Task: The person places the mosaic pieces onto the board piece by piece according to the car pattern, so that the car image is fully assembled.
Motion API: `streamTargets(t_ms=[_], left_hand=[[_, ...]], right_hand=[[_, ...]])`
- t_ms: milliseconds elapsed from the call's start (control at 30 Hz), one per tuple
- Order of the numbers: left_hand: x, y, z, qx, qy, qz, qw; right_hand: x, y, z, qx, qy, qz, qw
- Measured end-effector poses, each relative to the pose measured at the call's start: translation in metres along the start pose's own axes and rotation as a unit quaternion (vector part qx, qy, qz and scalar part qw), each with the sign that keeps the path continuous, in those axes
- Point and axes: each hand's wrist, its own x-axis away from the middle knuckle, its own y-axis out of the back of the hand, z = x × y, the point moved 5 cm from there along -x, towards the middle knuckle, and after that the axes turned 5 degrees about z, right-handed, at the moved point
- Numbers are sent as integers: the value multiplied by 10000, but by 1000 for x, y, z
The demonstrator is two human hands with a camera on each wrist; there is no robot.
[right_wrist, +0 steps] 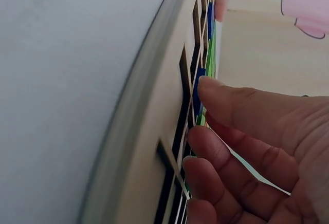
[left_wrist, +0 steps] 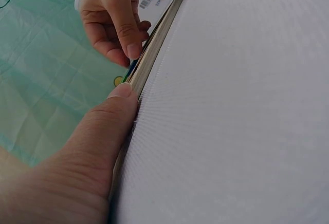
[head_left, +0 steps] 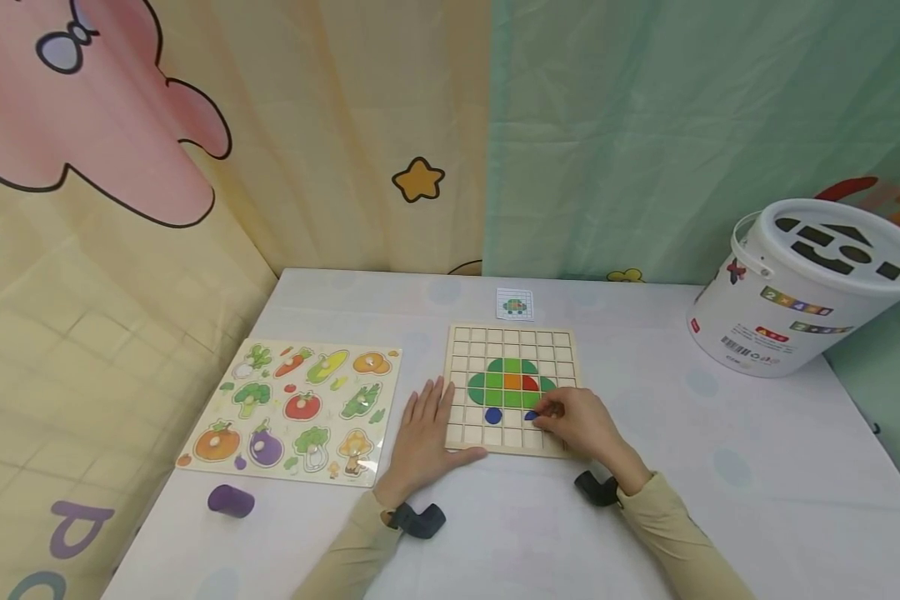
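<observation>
Bright even light, soft shadows, blurry wrist close-ups

My wooden grid board (head_left: 512,337) lies at twelve o'clock. The vegetable peg puzzle (head_left: 297,408) sits at ten, the white plastic shape-sorter bucket (head_left: 802,292) at two.

Pale matt wood grid board (head_left: 512,337), glossy white plastic bucket (head_left: 787,317), smooth white table (head_left: 720,467), soft cloth curtains (head_left: 645,125)

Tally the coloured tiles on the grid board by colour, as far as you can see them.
Green tiles: cannot count, they merge into one patch
Orange tile: 1
Red tile: 1
Blue tiles: 2, one under the right hand
Total: at least 5
</observation>
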Motion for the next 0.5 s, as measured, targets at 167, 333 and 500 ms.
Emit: streamTargets(t_ms=[167, 333, 500], left_hand=[[0, 0, 0, 31, -33, -22, 10000], [0, 1, 0, 31, 2, 10, 10000], [0, 0, -1, 50, 33, 41, 10000]], right_hand=[[10, 8, -3, 172, -53, -92, 9998], [25, 29, -10, 221, -142, -295, 9992], [43, 50, -24, 496, -314, -383, 9975]])
